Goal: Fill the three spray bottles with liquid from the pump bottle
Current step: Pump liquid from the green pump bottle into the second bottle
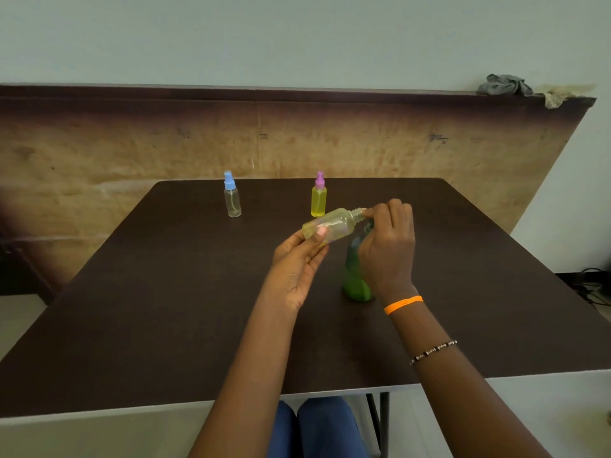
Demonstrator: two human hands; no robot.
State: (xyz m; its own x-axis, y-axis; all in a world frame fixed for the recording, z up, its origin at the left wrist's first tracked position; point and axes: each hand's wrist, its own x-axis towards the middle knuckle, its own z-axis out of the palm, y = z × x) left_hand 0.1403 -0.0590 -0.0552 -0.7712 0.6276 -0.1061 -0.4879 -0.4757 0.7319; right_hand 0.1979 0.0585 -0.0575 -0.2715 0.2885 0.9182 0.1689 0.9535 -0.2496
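Note:
My left hand point(297, 259) holds an uncapped clear spray bottle point(334, 226) tilted on its side, its threaded neck pointing right. A little yellowish liquid shows inside it. My right hand point(388, 246) rests over the top of the green pump bottle point(355, 276), fingers at the pump head next to the tilted bottle's neck; the pump head itself is mostly hidden. A clear, empty-looking spray bottle with a blue cap point(232, 196) stands at the far left of the table. A spray bottle with a pink cap point(319, 196) stands behind my hands, full of yellow liquid.
The dark brown table point(165, 292) reaches from the near edge to a wooden board leaning on the wall. Crumpled cloth point(506, 84) lies on top of the board at the right. Cables lie on the floor at the far right.

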